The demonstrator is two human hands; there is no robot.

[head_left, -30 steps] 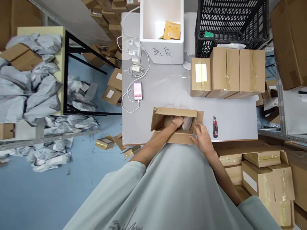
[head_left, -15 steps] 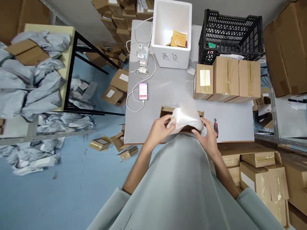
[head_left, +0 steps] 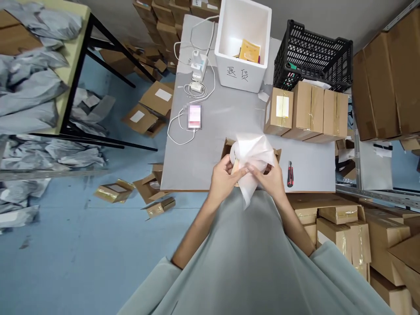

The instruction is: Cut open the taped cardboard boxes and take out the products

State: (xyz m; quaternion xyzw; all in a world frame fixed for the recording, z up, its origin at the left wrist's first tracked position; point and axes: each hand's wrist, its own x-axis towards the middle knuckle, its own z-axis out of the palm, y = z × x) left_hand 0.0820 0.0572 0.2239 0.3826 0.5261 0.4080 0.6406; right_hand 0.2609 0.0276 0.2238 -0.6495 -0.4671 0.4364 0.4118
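Both my hands hold a bundle in white foam wrap (head_left: 254,151) over an open cardboard box (head_left: 227,148) at the table's front edge. My left hand (head_left: 225,177) grips its left side, where a pale tan strip shows near the fingers. With thumb and fingers closed, my right hand (head_left: 271,177) pinches the wrap on the right. A loose corner of the wrap hangs down between the hands toward my clothing. What lies inside the wrap is mostly hidden. To the right of my right hand, a red and black box cutter (head_left: 290,174) lies on the table.
A white foam bin (head_left: 243,72) with yellow packets stands at the back, beside a black crate (head_left: 313,57). Taped cardboard boxes (head_left: 303,109) sit in front of the crate. A phone (head_left: 194,117) with a charging cable lies left. Grey parcels (head_left: 29,87) fill a left-hand table.
The wrap has opened out, and a corner now hangs down in front. My hands have come closer together on the bundle. The whole view has shifted slightly.
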